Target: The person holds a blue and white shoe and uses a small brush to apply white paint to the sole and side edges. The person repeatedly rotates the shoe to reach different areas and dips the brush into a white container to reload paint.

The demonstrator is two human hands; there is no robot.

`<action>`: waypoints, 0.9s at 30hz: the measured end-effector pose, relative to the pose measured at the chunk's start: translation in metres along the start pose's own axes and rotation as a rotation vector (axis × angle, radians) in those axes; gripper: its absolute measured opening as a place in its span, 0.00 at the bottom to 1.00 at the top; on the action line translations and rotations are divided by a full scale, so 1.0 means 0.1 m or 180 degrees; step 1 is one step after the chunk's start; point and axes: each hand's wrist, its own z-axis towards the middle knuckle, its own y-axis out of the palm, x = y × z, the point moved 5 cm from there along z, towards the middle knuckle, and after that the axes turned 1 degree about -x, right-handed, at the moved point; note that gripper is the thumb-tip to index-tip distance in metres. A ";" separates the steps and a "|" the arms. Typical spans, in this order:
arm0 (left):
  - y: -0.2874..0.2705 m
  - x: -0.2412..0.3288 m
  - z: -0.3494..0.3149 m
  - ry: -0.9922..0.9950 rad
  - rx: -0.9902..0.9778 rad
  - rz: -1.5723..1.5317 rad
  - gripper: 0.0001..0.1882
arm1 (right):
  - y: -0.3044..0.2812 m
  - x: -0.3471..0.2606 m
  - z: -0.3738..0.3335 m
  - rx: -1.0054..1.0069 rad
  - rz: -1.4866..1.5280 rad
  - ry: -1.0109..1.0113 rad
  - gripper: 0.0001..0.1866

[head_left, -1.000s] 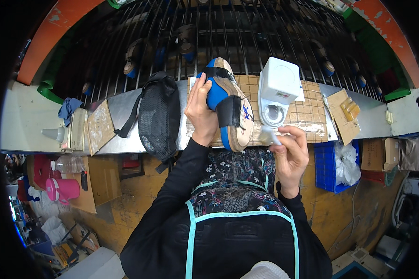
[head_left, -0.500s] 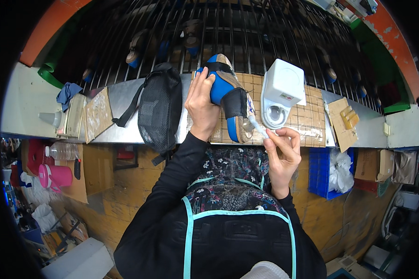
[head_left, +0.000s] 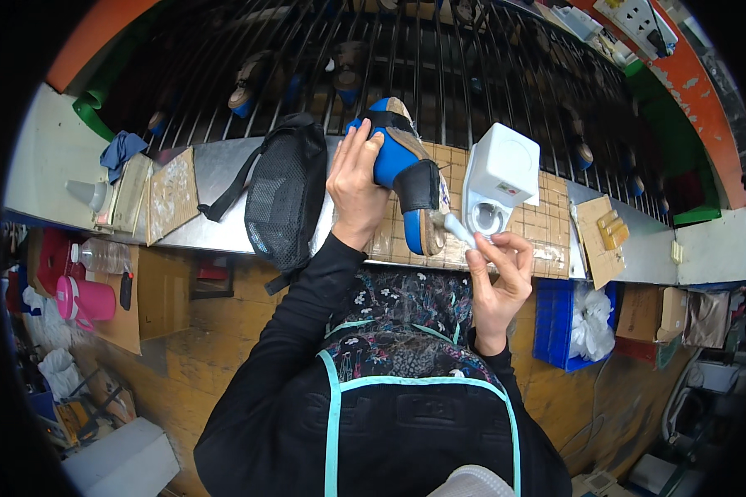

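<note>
My left hand (head_left: 359, 186) grips a blue shoe last (head_left: 396, 163) fitted with black sandal straps (head_left: 417, 184), tipped so its tan bottom faces right. Between thumb and fingers of my right hand (head_left: 502, 288) is a slim white brush (head_left: 458, 230). The brush's tip meets the near end of the sandal's bottom; bristles are too small to make out. Just right of the brush stands a white plastic dispenser (head_left: 506, 162) with a round clear cup (head_left: 487, 217) at its near end. It rests on a taped cardboard sheet (head_left: 549, 236) covering the bench.
A black mesh bag (head_left: 287, 199) lies left of my left hand. Beyond the bench, metal rollers (head_left: 439, 70) carry several lasts. Cardboard with yellow blocks (head_left: 612, 230) sits at right, above a blue crate (head_left: 558, 327). A cardboard piece (head_left: 172, 195) and blue cloth (head_left: 123, 155) lie at left.
The view has shifted slightly. Both hands keep their holds, and the brush stays at the near end of the sandal's bottom. Lasts on the rollers have shifted slightly in view.
</note>
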 end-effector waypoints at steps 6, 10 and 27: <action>0.00 0.00 0.02 0.0002 -0.0015 0.0036 0.28 | -0.04 0.05 -0.07 -0.0176 0.0522 0.0557 0.11; 0.02 0.04 0.02 0.0040 -0.0008 0.0066 0.27 | -0.04 0.02 -0.05 -0.0102 0.0329 0.0479 0.12; 0.03 0.09 0.03 -0.0171 -0.0435 0.0293 0.23 | -0.01 -0.01 0.05 0.0034 0.0219 -0.0042 0.12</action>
